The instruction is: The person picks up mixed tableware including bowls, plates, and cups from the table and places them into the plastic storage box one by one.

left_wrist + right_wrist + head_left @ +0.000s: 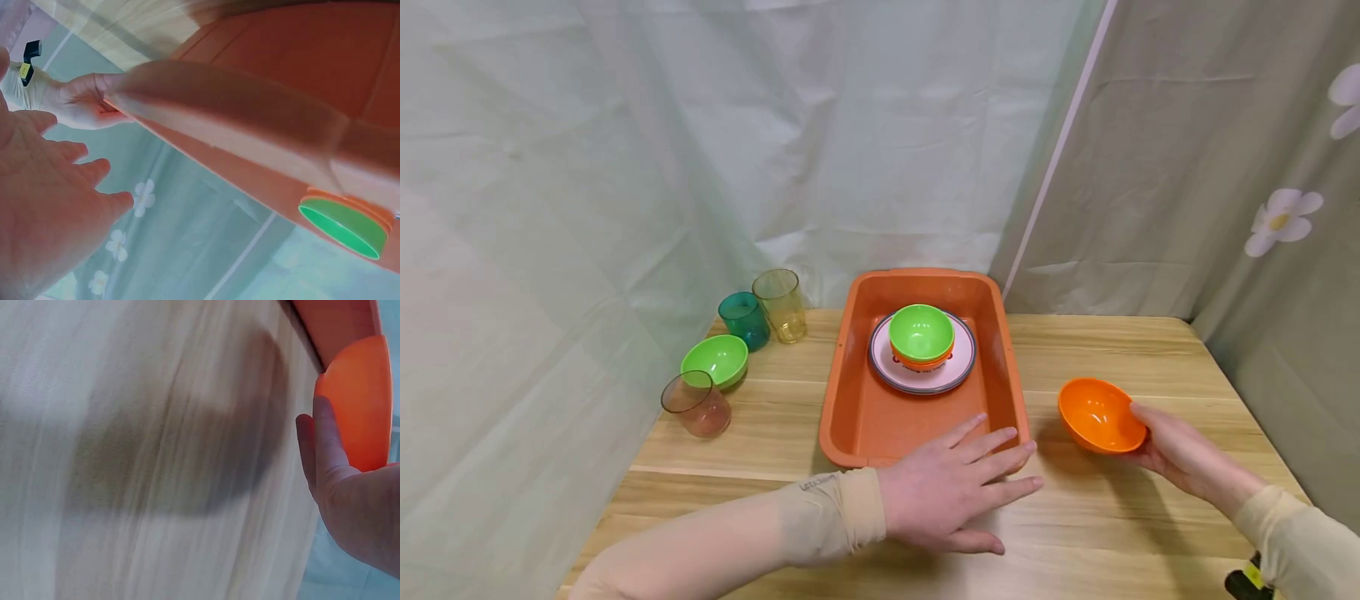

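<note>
My right hand [1176, 454] grips an orange bowl [1097, 412] by its right side, thumb at the rim. In the right wrist view the bowl [359, 403] is held above the table, its shadow falling on the wood. My left hand [958, 487] is spread palm down over the near right corner of an orange-brown basin [868, 425], fingers straight and holding nothing. Inside the basin lies a pale plate with a dark rim [883, 367]. On it sits a green bowl [921, 332], nested in orange below.
On the left of the table stand a pinkish glass [707, 414], another green bowl [721, 358], a teal glass [747, 321] and a yellowish glass [786, 312]. Curtains [880, 142] hang behind the table and along both sides.
</note>
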The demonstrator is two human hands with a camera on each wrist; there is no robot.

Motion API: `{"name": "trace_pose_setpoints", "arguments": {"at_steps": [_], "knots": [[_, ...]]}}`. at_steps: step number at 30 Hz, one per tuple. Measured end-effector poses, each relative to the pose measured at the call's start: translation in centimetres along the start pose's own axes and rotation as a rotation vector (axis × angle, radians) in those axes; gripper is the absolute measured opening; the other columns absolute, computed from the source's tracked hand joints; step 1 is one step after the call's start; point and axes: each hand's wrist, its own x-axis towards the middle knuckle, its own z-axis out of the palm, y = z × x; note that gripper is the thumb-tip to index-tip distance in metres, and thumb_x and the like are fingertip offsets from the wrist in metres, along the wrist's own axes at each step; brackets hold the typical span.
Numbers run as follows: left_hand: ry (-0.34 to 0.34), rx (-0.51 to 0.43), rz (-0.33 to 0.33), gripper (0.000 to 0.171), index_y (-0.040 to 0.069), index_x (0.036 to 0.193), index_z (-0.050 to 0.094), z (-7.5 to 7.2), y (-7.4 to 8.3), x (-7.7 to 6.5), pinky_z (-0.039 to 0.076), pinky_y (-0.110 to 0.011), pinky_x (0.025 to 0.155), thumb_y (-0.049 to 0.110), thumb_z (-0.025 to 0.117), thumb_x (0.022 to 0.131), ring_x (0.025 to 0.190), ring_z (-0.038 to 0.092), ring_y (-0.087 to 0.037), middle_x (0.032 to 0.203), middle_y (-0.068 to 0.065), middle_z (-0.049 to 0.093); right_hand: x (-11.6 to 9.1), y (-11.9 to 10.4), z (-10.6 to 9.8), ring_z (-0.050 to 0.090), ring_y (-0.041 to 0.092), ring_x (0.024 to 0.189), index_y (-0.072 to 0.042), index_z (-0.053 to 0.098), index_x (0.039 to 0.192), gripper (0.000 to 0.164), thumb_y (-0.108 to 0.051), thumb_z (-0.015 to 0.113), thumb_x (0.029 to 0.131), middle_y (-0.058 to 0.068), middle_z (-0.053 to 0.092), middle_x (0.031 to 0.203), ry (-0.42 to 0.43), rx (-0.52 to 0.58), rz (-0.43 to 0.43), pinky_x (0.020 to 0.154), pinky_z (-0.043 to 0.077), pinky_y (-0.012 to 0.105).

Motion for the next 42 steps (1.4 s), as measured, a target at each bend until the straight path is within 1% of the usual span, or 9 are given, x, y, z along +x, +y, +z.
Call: {"name": "trace_pose_setpoints", "arguments": {"at_steps": [6,8,11,14,20,22,29,36,42], "knots": [[0.001,-0.025,-0.021,0.08,0.028,0.166,0.017,-0.2,-0.8,-0.5,0.001,-0.052,0.125,0.072,0.032,0.101,0.157,0.005,-0.026,0.172,-0.005,0.01,-0.6,-1.0,0.0,0.068,0.014,0.099,0.015,-0.011,0.154,0.071,-0.033,0.023,0.113,0.043,0.012,0.154,0.013,0.037,-0.026,0.099,0.051,0.049],[0.001,-0.027,-0.027,0.079,0.028,0.166,0.017,-0.3,-1.2,-0.7,0.001,-0.052,0.125,0.071,0.033,0.101,0.157,0.005,-0.026,0.172,-0.006,0.01,-0.7,-1.3,-0.1,0.069,0.014,0.098,0.015,-0.01,0.155,0.071,-0.032,0.024,0.113,0.041,0.024,0.148,0.014,0.053,-0.042,0.097,0.052,0.049],[0.012,-0.032,-0.035,0.078,0.028,0.166,0.02,-0.7,-1.9,-1.1,0.003,-0.053,0.125,0.07,0.035,0.101,0.157,0.006,-0.027,0.171,-0.007,0.01,-1.1,-2.0,-0.1,0.07,0.017,0.098,0.016,-0.008,0.155,0.07,-0.03,0.026,0.114,0.028,0.046,0.133,0.002,0.06,-0.067,0.095,0.053,0.048],[0.034,-0.033,-0.042,0.077,0.027,0.165,0.024,-1.0,-2.6,-1.5,0.003,-0.054,0.124,0.069,0.037,0.101,0.157,0.008,-0.027,0.171,-0.007,0.013,-1.5,-2.7,0.0,0.071,0.019,0.098,0.016,-0.005,0.155,0.07,-0.03,0.029,0.114,0.01,0.056,0.119,-0.005,0.067,-0.084,0.093,0.055,0.046],[0.065,-0.007,-0.07,0.076,0.026,0.163,0.029,-1.8,-3.8,-2.0,0.002,-0.052,0.125,0.07,0.036,0.101,0.156,0.014,-0.029,0.17,-0.007,0.02,-2.1,-4.3,0.5,0.071,0.02,0.101,0.015,-0.001,0.156,0.072,-0.033,0.032,0.113,0.008,0.057,0.118,-0.017,0.047,-0.095,0.094,0.055,0.046],[0.061,-0.004,-0.085,0.077,0.026,0.164,0.028,-1.9,-4.3,-2.2,0.001,-0.052,0.125,0.07,0.035,0.101,0.156,0.013,-0.028,0.17,-0.007,0.019,-2.3,-4.9,0.8,0.071,0.021,0.101,0.014,0.0,0.156,0.073,-0.034,0.034,0.113,0.007,0.059,0.117,-0.017,0.044,-0.096,0.094,0.054,0.046],[0.059,-0.012,-0.131,0.075,0.024,0.164,0.027,-2.2,-5.7,-2.9,0.007,-0.053,0.125,0.068,0.036,0.103,0.156,0.014,-0.029,0.17,-0.009,0.018,-2.6,-6.4,1.7,0.072,0.021,0.101,0.013,0.003,0.157,0.073,-0.032,0.038,0.112,0.003,0.061,0.115,-0.029,0.043,-0.133,0.094,0.055,0.045],[-0.001,-0.039,-0.207,0.075,0.024,0.165,0.023,-1.7,-7.5,-4.0,0.003,-0.054,0.124,0.067,0.032,0.104,0.156,0.015,-0.03,0.171,-0.008,0.013,-2.4,-7.1,2.9,0.071,0.018,0.102,0.013,0.006,0.157,0.069,-0.031,0.036,0.113,0.006,0.06,0.12,-0.028,-0.009,-0.143,0.095,0.054,0.046],[-0.037,-0.129,-0.29,0.077,0.023,0.165,0.021,-0.7,-9.1,-5.6,0.004,-0.054,0.125,0.068,0.029,0.104,0.156,0.01,-0.032,0.171,-0.007,0.011,-1.9,-7.6,4.3,0.071,0.018,0.101,0.014,0.008,0.157,0.068,-0.031,0.035,0.113,0.011,0.057,0.125,-0.025,-0.025,-0.131,0.092,0.056,0.043]]}}
